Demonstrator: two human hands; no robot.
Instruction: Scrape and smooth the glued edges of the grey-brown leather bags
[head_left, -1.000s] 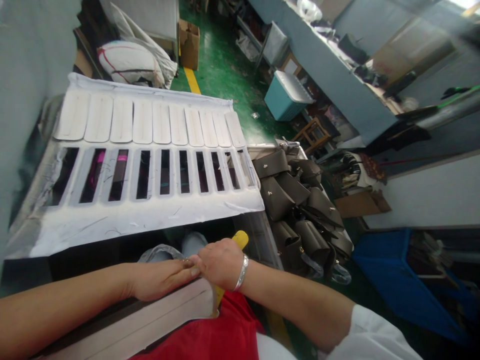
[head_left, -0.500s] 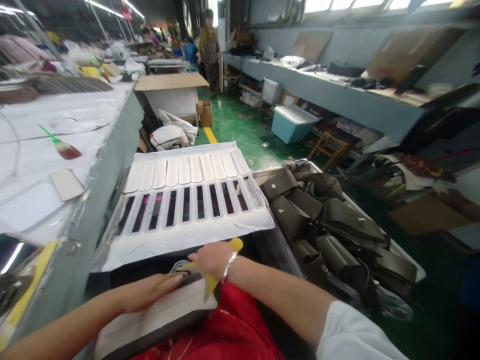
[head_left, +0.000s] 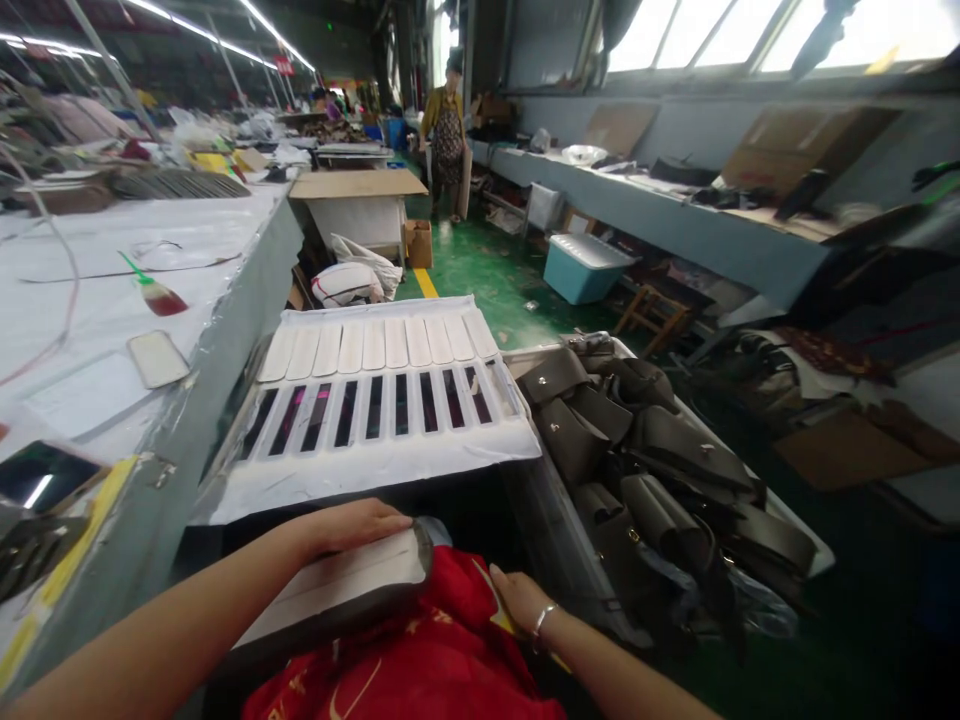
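A partly made bag (head_left: pixel 352 585) lies across my red-clad lap, with a pale panel facing up and dark edges. My left hand (head_left: pixel 352 525) grips it along its far side, fingers extended toward the right end; the thumb is hidden. To the right of the bag, near the red cloth (head_left: pixel 450 630), my right hand (head_left: pixel 521 600) is closed around a yellow tool (head_left: pixel 502 620) with a pale pointed tip. The hand covers most of that tool, so its exact kind does not show.
In front stands a white slotted tray (head_left: pixel 390 450) with pale strips (head_left: pixel 375 345) along its back. A bin (head_left: pixel 814 565) of dark olive bags (head_left: pixel 667 450) is at right. On the left workbench (head_left: pixel 225 300) lie a red-filled squeeze bottle (head_left: pixel 161 297) and a pale rounded panel (head_left: pixel 157 358). A person (head_left: pixel 448 140) walks in the aisle.
My right hand has moved from the bag's far right end down and right, taking the yellow tool along. My left hand has shifted right and up along the bag. The person in the aisle is closer.
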